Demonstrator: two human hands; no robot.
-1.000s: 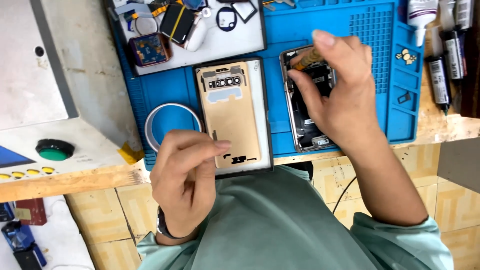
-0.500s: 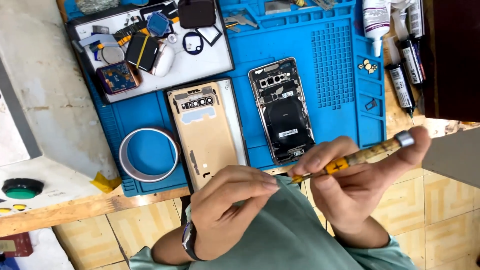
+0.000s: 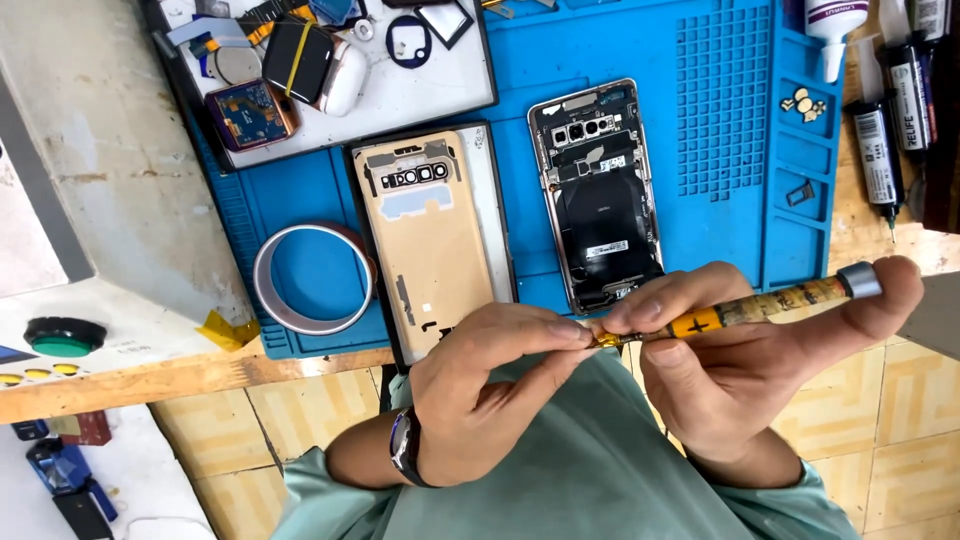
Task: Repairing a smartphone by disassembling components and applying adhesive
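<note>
My right hand (image 3: 745, 375) grips a thin yellow-handled screwdriver (image 3: 760, 305) with a silver cap, held level near the mat's front edge. The fingertips of my left hand (image 3: 480, 385) pinch its tip. An opened phone (image 3: 598, 195) with its dark coil and camera modules showing lies on the blue work mat (image 3: 560, 90), just beyond my hands. Left of it lies the tan back cover (image 3: 428, 240), inner side up.
A tape ring (image 3: 312, 278) sits at the mat's left. A white tray (image 3: 400, 95) with small phone parts is at the back left. Glue tubes (image 3: 880, 140) and a white bottle (image 3: 835, 25) stand at the right. A machine with a green button (image 3: 62, 338) is at far left.
My right hand left the opened phone and now holds a screwdriver. My left hand came off the back cover to pinch the tool's tip. The camera view shifted.
</note>
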